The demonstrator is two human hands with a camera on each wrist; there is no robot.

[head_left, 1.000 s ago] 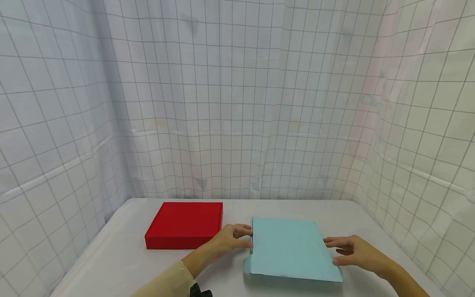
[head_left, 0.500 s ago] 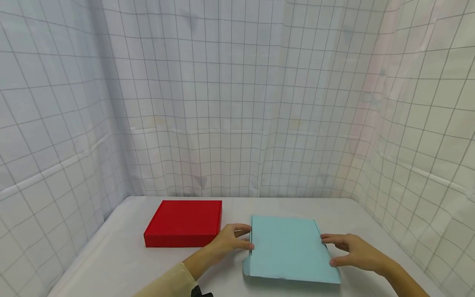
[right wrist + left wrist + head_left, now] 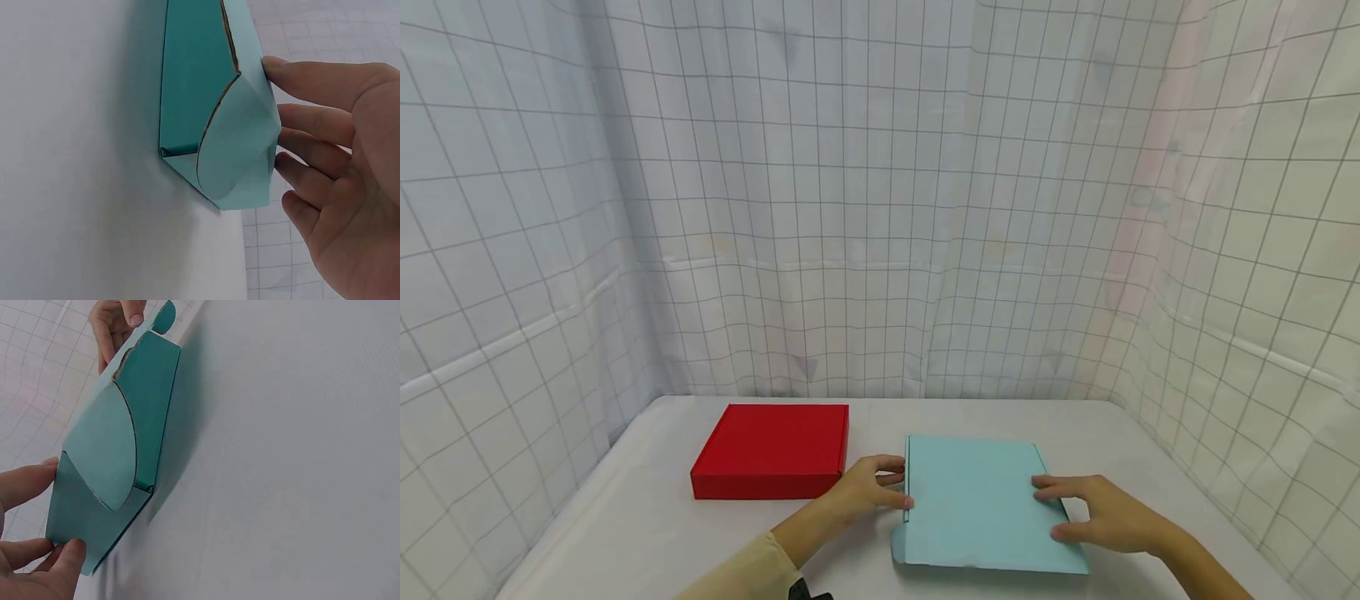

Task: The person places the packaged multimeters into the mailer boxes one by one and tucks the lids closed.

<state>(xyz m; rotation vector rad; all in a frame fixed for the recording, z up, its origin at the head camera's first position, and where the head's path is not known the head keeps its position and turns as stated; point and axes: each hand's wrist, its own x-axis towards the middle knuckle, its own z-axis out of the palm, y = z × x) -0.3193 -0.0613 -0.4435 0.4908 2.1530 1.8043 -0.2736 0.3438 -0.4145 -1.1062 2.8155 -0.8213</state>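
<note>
A light-blue cardboard mailer box lies on the table, its lid lowered and a gap showing under the front edge. At its left side my left hand rests thumb and fingertips against the wall. My right hand lies over the right edge of the lid, thumb and forefinger apart and touching it. Both wrist views show the front: in the left wrist view a rounded side flap sticks out beside the darker front wall. The right wrist view shows the other rounded flap outside the box.
A closed red box sits to the left of the blue one, close to my left wrist. White cloth covers the table. Gridded white curtains stand at the back and both sides.
My right hand has shifted left, from the lid's right edge onto its top. The left hand stays at the left side, and the blue box barely moves.
</note>
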